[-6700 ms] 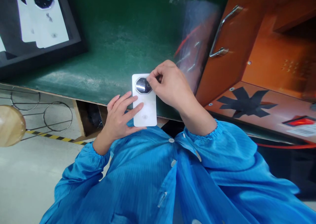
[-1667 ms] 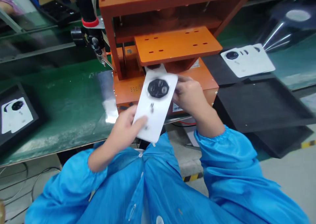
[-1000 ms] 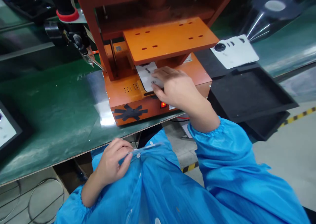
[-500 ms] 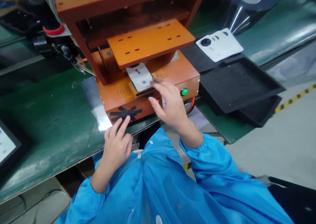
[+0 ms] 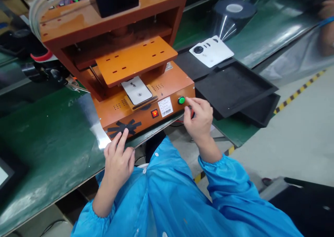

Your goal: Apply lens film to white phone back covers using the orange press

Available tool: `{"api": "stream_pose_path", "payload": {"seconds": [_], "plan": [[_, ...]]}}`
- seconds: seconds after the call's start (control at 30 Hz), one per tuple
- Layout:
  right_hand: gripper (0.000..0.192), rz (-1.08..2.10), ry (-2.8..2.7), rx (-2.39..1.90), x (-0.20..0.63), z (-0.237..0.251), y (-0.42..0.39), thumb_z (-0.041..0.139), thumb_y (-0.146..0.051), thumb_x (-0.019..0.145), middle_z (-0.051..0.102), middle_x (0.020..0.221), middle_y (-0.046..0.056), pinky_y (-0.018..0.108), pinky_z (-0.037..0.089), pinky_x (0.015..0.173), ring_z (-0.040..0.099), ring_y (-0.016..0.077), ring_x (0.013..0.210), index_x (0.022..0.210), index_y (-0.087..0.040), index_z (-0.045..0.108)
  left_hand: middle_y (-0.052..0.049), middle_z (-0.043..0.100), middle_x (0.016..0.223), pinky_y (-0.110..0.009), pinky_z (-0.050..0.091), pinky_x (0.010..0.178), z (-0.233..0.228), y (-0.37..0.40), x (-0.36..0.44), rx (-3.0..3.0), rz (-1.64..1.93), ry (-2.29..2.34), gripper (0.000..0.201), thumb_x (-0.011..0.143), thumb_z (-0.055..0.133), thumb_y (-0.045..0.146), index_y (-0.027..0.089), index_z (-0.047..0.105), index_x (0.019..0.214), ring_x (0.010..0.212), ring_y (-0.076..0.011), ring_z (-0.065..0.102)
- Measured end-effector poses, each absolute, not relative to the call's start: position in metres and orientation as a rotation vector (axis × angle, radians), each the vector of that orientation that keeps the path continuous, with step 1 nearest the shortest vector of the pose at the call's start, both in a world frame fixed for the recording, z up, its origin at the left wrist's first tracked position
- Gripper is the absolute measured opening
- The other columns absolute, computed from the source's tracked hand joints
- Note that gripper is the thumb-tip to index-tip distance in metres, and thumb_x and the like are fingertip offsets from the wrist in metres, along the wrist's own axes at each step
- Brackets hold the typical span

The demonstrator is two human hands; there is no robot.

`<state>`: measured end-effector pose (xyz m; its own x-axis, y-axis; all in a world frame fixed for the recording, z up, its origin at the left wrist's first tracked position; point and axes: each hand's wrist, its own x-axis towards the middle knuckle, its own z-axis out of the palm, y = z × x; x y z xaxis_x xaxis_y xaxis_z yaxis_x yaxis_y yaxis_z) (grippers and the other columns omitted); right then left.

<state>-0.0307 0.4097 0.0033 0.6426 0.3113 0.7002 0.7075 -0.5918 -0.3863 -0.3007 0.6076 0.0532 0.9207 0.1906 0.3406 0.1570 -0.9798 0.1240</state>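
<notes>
An orange press machine [image 5: 146, 117] stands in front of me on the bench. Under its raised orange plate [image 5: 138, 61], a white phone back cover [image 5: 137, 91] lies in the fixture, its far end hidden. My right hand [image 5: 199, 118] is just right of the green button [image 5: 181, 100], index finger stretched toward it; whether it touches I cannot tell. My left hand [image 5: 118, 158] rests at the lower left front, fingers extended, a fingertip at the black tape strips [image 5: 124, 126]. Neither hand holds anything. A red lit switch [image 5: 154, 113] shows beside a white label [image 5: 165, 107].
Right of the machine, several white phone back covers [image 5: 211, 52] lie overlapped on black trays [image 5: 235, 85]. Behind them stands a roll of clear film [image 5: 233, 12]. A black-handled tool [image 5: 44, 64] is at the left. Another person's arm [image 5: 327, 31] shows at far right.
My right hand has left the phone back cover and moved right and down to the green button. The left hand stays at the tape. The view has shifted, so the machine appears further left.
</notes>
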Motion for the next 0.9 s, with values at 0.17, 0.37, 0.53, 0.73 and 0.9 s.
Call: {"api": "stream_pose_path", "payload": {"seconds": [0.17,0.37,0.53,0.73,0.9], "plan": [[0.049,-0.75,-0.9,-2.191,-0.035,-0.022,0.403,0.053,-0.024,0.103,0.073,0.131,0.017,0.05,0.056,0.098,0.07,0.0323,0.115,0.15,-0.022,0.066,-0.018,0.054,0.165,-0.057,0.045,0.107,0.056,0.601,-0.3,3.033,0.547,0.295,0.013,0.099,0.064,0.016,0.021,0.071,0.089,0.144,-0.0405,0.058],[0.05,-0.779,-0.902,-2.16,-0.03,-0.027,0.401,0.053,-0.018,0.1,0.072,0.122,0.015,0.051,0.058,0.096,0.069,0.0308,0.108,0.145,-0.027,0.072,-0.015,0.055,0.165,-0.054,0.044,0.099,0.057,0.589,-0.295,3.05,0.546,0.41,0.021,0.099,0.063,0.014,0.021,0.066,0.079,0.132,-0.0381,0.065],[0.046,-0.776,-0.928,-2.147,-0.026,-0.021,0.401,0.056,-0.017,0.101,0.073,0.116,0.015,0.051,0.059,0.094,0.07,0.0305,0.105,0.142,-0.025,0.074,-0.015,0.056,0.165,-0.056,0.043,0.1,0.061,0.593,-0.297,2.972,0.572,0.399,0.019,0.099,0.061,0.015,0.021,0.068,0.082,0.134,-0.0395,0.063],[0.032,-0.466,-1.045,-1.752,-0.087,0.001,0.397,0.065,-0.03,0.1,0.077,0.11,0.013,0.045,0.064,0.088,0.074,0.0286,0.102,0.131,-0.022,0.07,-0.008,0.076,0.111,-0.038,0.056,0.087,0.071,0.586,-0.308,2.29,0.79,0.548,0.026,0.109,0.052,0.032,0.022,0.073,0.097,0.1,-0.0256,0.072],[0.022,0.187,-1.098,-1.434,-0.161,0.016,0.42,0.065,-0.044,0.104,0.08,0.093,0.006,0.032,0.064,0.071,0.077,0.0203,0.079,0.109,-0.023,0.07,-0.003,0.075,0.095,-0.03,0.056,0.069,0.05,0.564,-0.29,1.962,0.689,0.591,0.028,0.112,0.047,0.041,0.026,0.071,0.114,0.08,-0.021,0.071]]}}
